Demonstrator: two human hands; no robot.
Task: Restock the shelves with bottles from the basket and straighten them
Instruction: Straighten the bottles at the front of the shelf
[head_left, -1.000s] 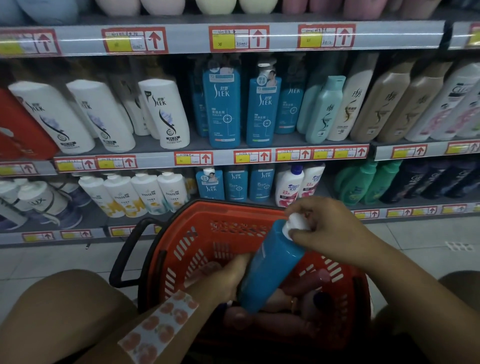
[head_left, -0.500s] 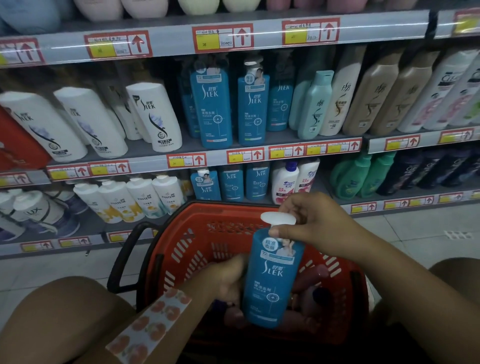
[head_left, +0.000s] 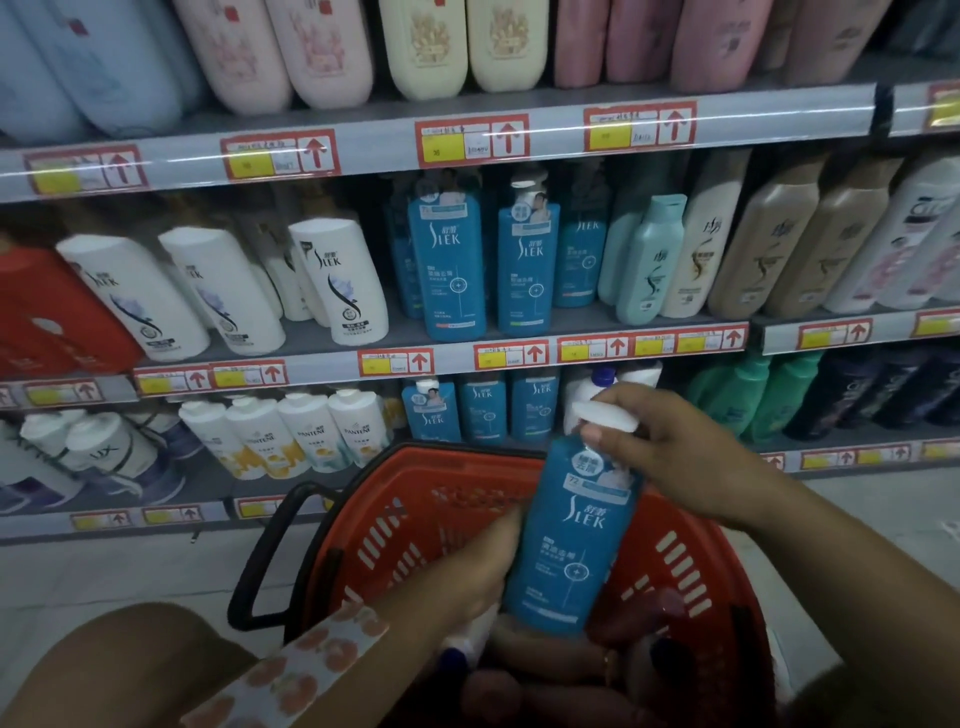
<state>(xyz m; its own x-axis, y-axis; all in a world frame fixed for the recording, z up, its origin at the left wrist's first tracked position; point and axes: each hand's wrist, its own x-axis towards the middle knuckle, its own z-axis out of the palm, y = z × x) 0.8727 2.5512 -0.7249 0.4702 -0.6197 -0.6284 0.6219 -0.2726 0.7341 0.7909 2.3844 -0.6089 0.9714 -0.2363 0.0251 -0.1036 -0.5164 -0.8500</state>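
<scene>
A blue Slek bottle (head_left: 569, 535) with a white pump cap stands upright above the red basket (head_left: 415, 499), label facing me. My right hand (head_left: 675, 462) grips its neck and cap from the right. My left hand (head_left: 478, 566) holds the lower body from the left, fingers curled behind it. Several more bottles (head_left: 550, 660), pinkish and dark, lie in the basket's bottom. Matching blue Slek bottles (head_left: 449, 265) stand on the middle shelf and smaller ones (head_left: 483, 410) on the lower shelf.
White Slek bottles (head_left: 343, 280) lean on the middle shelf's left. Beige and teal bottles (head_left: 769, 244) fill its right. Pantene bottles (head_left: 311, 434) sit lower left, green bottles (head_left: 737, 395) lower right. The basket's black handle (head_left: 265, 551) juts left. Tiled floor lies below the shelves.
The blue bottle has been lifted from a tilt in the basket to upright and turned label-forward. My view has tipped upward, showing the top shelf.
</scene>
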